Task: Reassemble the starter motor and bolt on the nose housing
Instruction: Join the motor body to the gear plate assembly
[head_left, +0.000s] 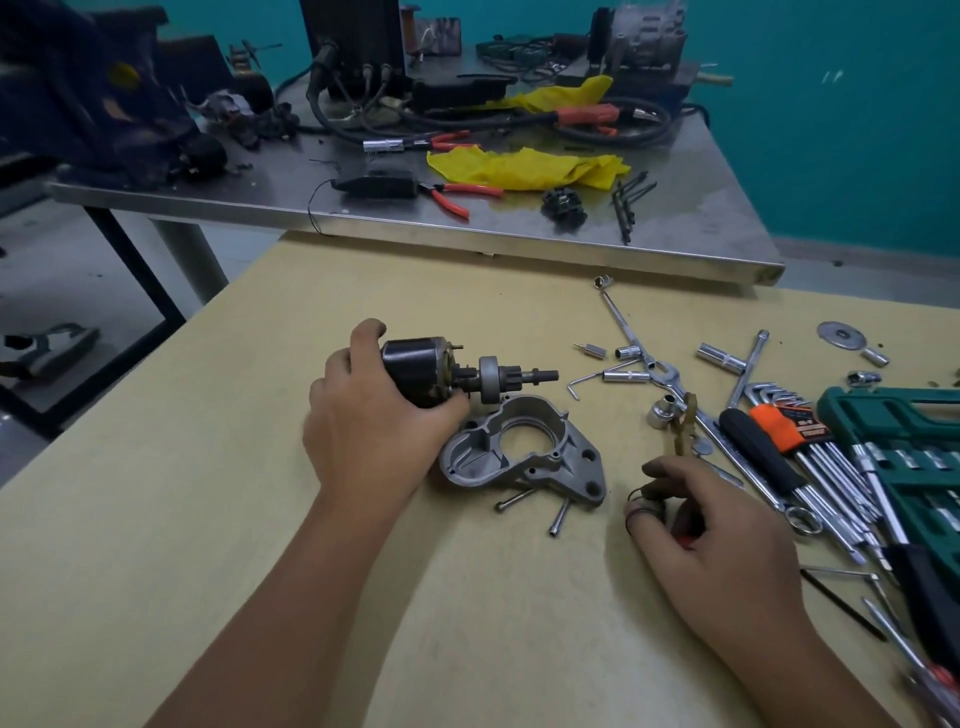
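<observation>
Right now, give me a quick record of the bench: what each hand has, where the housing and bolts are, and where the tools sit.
left hand: grips the black motor body, shaft pointing right
right hand: fingers curled on a small dark ring; something red underneath, unclear
nose housing: lying on the tan table, not mounted
bolts: two, loose, at the housing's near edge
tools: sockets and hex keys to the right, green case at the far right
</observation>
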